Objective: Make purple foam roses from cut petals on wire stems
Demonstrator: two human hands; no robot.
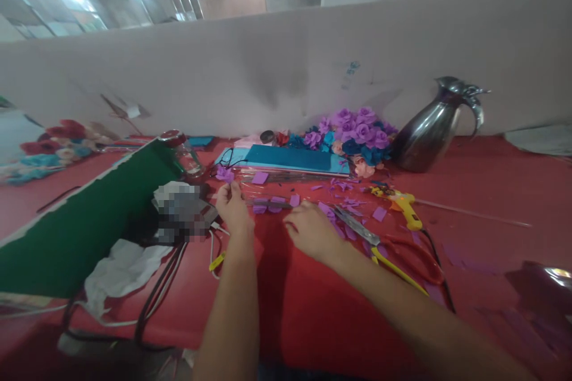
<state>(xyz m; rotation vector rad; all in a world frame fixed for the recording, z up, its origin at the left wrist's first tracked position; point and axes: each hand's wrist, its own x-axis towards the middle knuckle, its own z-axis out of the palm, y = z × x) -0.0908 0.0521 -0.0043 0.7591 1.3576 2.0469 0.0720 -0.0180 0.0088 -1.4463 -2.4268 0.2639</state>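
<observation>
Between its fingertips my left hand (232, 205) pinches a small purple paper flower (224, 174). My right hand (310, 226) lies low over the red table, fingers curled at the right end of a thin dark strip (277, 204) with purple paper pieces around it; whether it grips anything is hidden. Scissors (357, 225) with red handles lie just right of my right hand, among purple scraps (353, 205). A loose purple square (260, 178) lies beyond, between both hands.
A yellow glue gun (407, 209) and a metal jug (426, 131) stand right. Paper flowers (357, 128) and blue sheets (290, 158) lie behind. At left are a glass jar (185, 155), green board (89, 220), cables (163, 286) and tissue (125, 271).
</observation>
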